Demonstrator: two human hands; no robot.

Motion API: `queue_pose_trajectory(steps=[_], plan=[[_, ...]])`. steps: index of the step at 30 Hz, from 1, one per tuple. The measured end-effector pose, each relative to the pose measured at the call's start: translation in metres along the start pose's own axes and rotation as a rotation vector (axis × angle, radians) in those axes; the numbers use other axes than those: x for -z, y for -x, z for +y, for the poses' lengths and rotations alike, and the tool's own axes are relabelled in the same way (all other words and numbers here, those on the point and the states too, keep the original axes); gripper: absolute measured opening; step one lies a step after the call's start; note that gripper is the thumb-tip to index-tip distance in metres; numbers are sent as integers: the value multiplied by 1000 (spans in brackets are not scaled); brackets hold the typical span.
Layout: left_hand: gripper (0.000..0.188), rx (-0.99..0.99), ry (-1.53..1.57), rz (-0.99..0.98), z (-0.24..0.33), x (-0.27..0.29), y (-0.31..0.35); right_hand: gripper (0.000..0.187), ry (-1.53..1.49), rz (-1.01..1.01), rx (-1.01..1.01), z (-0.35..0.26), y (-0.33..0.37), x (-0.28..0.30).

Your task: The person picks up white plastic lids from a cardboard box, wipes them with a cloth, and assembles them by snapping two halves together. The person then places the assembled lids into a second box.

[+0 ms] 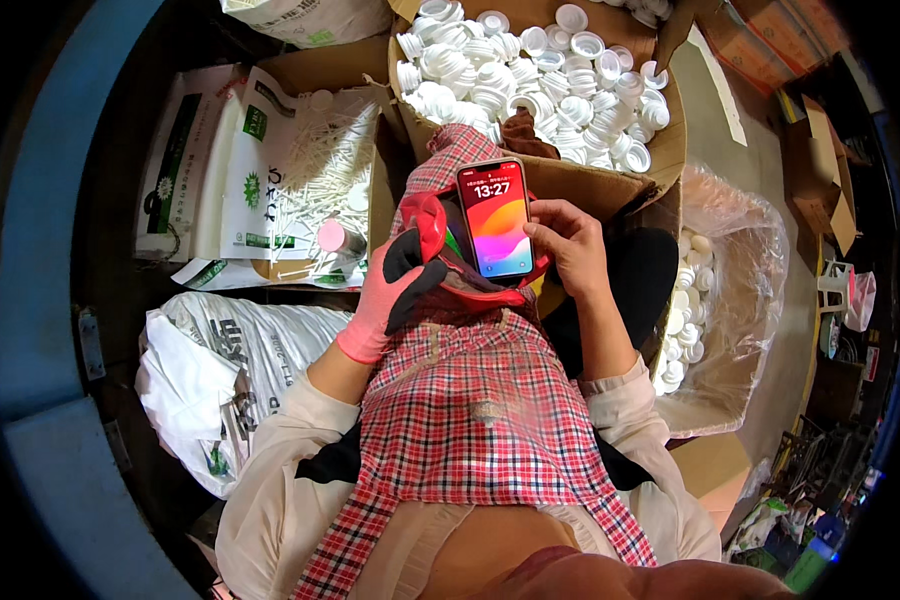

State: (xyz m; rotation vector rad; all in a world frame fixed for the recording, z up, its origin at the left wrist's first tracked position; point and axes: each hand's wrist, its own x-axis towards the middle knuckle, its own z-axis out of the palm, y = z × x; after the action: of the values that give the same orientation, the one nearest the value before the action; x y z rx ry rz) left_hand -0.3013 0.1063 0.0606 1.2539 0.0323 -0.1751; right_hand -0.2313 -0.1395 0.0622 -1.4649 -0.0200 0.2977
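Note:
My bare right hand [568,245] grips a smartphone [495,220] by its right edge. The phone's screen is lit, with a red, orange and purple picture, and faces up. Below and around it lies an open red pouch [475,297] on my lap. My left hand [388,290], in a pink glove with dark fingertips, has its fingers closed on the pouch's left rim. What the pouch contains is mostly hidden by the phone. A red checked apron [470,430] covers my lap and front.
Ahead stands a cardboard box [610,188] heaped with white plastic caps [530,80]. To its left, another box holds thin white sticks [320,170] and a pink-topped container [335,236]. A white sack [240,360] lies at my left. On the right is a plastic-lined box [735,330] with white discs [682,320].

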Motion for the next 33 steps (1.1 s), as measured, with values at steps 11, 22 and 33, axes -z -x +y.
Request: queue_pose_trajectory(steps=[11, 22, 33], plan=[[33, 35, 49, 4, 1, -1, 0, 20, -85, 14, -69, 3, -7, 2], [35, 28, 97, 15, 4, -7, -5, 21, -125, 46, -147, -1, -13, 0], [35, 38, 43, 12, 3, -5, -7, 16, -244, 31, -196, 5, -19, 2]])
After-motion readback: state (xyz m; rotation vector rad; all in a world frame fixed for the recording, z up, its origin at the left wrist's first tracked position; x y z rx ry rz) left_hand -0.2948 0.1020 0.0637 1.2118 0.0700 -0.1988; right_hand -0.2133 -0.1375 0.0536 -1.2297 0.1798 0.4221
